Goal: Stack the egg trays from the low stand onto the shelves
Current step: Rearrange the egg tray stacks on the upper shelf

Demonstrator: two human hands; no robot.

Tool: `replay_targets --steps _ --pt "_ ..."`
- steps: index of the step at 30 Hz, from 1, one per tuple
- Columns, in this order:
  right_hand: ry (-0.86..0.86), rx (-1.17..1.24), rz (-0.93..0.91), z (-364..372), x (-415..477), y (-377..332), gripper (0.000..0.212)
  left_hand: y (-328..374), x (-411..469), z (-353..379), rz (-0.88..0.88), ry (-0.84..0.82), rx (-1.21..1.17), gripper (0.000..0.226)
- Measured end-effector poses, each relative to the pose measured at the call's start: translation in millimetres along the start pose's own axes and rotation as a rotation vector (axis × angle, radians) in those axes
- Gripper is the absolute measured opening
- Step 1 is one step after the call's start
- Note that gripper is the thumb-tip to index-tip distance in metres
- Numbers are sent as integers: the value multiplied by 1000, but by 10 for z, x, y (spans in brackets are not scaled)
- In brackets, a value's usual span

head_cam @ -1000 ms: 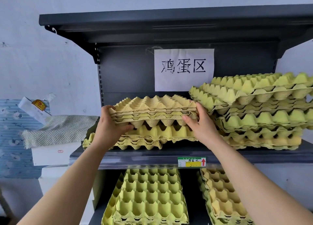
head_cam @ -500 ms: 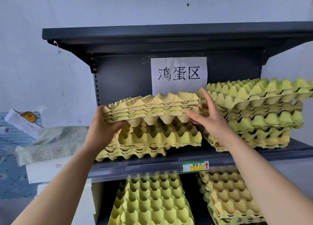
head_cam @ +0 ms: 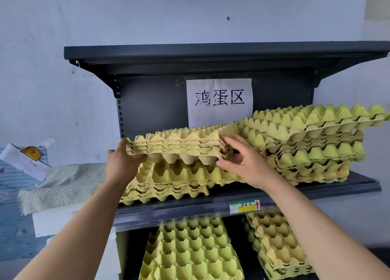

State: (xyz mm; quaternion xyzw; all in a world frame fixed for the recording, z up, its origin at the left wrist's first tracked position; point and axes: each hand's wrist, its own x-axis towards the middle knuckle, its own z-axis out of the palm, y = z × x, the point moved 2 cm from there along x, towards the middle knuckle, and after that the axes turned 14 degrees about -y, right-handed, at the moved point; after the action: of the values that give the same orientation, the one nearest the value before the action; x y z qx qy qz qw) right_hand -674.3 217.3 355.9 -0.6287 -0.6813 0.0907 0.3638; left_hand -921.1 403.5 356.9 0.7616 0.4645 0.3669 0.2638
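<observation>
Our left hand (head_cam: 121, 165) keeps a pinching grip on the nested egg trays (head_cam: 179, 141), level above the left pile (head_cam: 179, 174) on the shelf (head_cam: 211, 209), while our right hand (head_cam: 247, 163), fingers spread, steadies their far end for square seating.

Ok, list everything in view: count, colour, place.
held egg tray bundle: one, yellow, over left stack
middle shelf egg tray stacks: two, yellow-green, left and right
lower shelf egg tray stacks: two, yellow, left and right
paper sign: one, white, back panel
price label: one, green-white, shelf edge
shelf unit: one, dark grey, against wall
woven cloth: one, pale, left, on white box
left hand: grips bundle's left end
right hand: fingers spread at bundle's right end
</observation>
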Motion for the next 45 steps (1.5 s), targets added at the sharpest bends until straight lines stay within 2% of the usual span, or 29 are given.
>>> replay_targets --steps 3,7,10,12,15,18,20,24,26,30,33,38,42,45 --pt "-92 -12 8 196 17 -25 64 53 -128 87 60 -85 -39 67" --pt "-150 -42 -24 316 40 -83 67 168 -340 133 180 -268 -193 89" --pt "-137 -6 -32 281 45 -59 77 226 -413 181 146 -329 -166 113" --pt "-116 47 -54 227 38 6 87 294 -451 267 105 -336 -156 119" --pt "-101 32 -56 151 61 150 86 440 -518 381 68 -321 -188 116" --pt "-105 105 -41 73 95 297 80 483 -497 408 61 -265 -232 110" --pt "-74 162 2 -11 124 382 78 459 -472 409 77 -244 -262 114" --pt "-5 52 110 -199 249 578 80 334 -373 289 131 -215 -320 116" --pt "14 31 157 -257 333 630 84 240 -276 169 128 -241 -385 118" --pt "38 48 202 -277 468 634 95 78 -192 -86 172 -318 -650 139" --pt "41 121 196 -259 541 613 101 -28 -174 -209 232 -381 -751 142" --pt "86 174 101 -264 553 536 108 -76 -152 -253 263 -460 -822 128" --pt "140 103 124 -244 460 544 101 -52 -59 -200 283 -478 -802 136" --pt "202 87 152 -258 362 509 93 -43 6 -131 278 -523 -799 128"
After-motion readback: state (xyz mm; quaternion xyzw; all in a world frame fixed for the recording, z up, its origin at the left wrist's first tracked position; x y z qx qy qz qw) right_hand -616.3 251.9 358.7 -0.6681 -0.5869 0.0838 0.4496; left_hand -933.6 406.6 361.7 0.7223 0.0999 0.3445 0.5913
